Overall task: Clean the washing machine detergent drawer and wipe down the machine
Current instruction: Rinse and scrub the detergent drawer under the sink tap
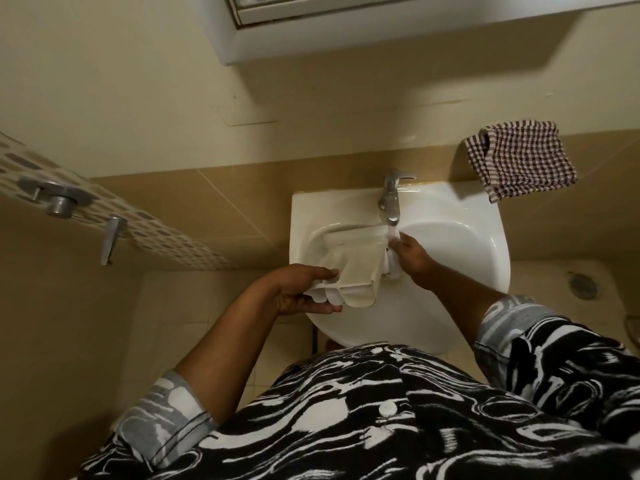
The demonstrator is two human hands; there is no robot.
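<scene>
**Drawer rinse at the sink: in progress**

The detergent drawer [349, 268] is out of the machine and held over the bowl of the white sink [460, 216], tilted, with its far end near the tap [391, 199]. Water [391, 233] runs from the spout onto the drawer's right corner.

Grip state:
- The left grip [301, 289] holds the near end of the drawer, with fingers over the top and thumb underneath.
- The right grip [412, 252] is at the drawer's right edge, directly under the stream. Its fingertips are hidden by water and glare, so whether it clasps the drawer or only rubs it cannot be told.

Progress, as judged from this view:
- Done: the drawer is removed and carried to the sink, and the rinse is under way.
- Open: no residue can be made out on the drawer, so how clean it is remains uncertain.
- Left: finish the rinse, refit the drawer, and wipe down the machine. The washing machine is not in view.

A checked cloth [519, 161] hangs on the wall to the right of the sink, untouched.
</scene>
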